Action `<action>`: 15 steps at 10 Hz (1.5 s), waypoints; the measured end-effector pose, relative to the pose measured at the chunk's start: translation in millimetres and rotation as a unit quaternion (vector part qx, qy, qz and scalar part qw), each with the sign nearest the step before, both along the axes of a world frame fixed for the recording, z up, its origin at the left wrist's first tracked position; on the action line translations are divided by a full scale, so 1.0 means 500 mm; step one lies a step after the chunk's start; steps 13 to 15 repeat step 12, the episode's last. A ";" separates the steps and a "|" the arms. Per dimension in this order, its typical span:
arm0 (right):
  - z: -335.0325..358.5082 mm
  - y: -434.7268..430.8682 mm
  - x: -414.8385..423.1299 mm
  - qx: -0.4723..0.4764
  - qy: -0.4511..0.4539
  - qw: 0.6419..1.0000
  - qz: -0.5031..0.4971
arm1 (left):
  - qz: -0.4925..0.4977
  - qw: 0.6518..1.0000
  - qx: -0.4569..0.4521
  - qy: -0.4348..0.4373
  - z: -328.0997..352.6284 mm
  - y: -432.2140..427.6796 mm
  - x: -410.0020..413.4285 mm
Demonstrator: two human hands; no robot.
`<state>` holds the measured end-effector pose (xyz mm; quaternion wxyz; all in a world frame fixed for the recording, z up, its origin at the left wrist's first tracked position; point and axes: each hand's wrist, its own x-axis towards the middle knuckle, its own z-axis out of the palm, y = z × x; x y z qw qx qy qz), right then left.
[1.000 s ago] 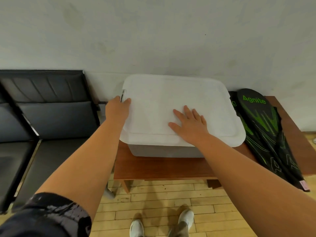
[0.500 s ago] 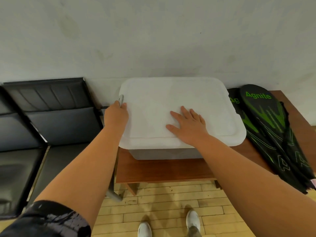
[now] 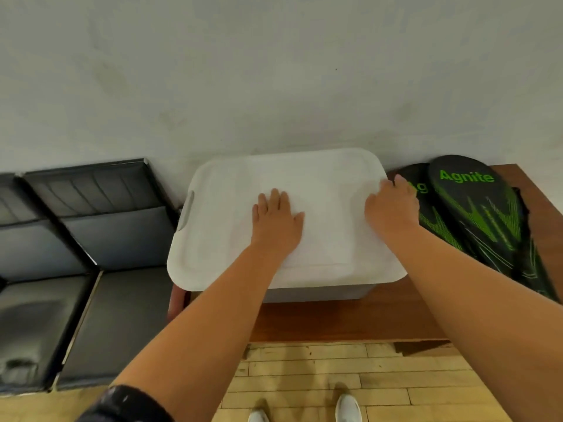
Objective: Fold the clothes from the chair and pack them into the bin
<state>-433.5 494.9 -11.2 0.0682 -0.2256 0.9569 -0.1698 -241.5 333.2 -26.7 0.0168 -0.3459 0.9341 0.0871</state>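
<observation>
We note the bin (image 3: 316,292) sits closed on the desk (image 3: 320,324), long axis left to right: left hand (image 3: 275,222) lies flat on the middle of the lid (image 3: 228,239), right hand (image 3: 393,208) curls over its right end.

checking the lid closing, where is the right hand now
In the head view, the right hand is at the right edge of the white bin lid, fingers curled over it, beside the racket covers.

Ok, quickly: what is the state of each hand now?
Left hand: open, flat on the white plastic bin lid.
Right hand: fingers curled over the lid's right edge, gripping it.
</observation>
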 end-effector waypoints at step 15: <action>0.017 -0.023 -0.008 0.006 0.006 1.000 -0.004 | 0.061 0.992 0.096 0.048 0.030 -0.024 -0.010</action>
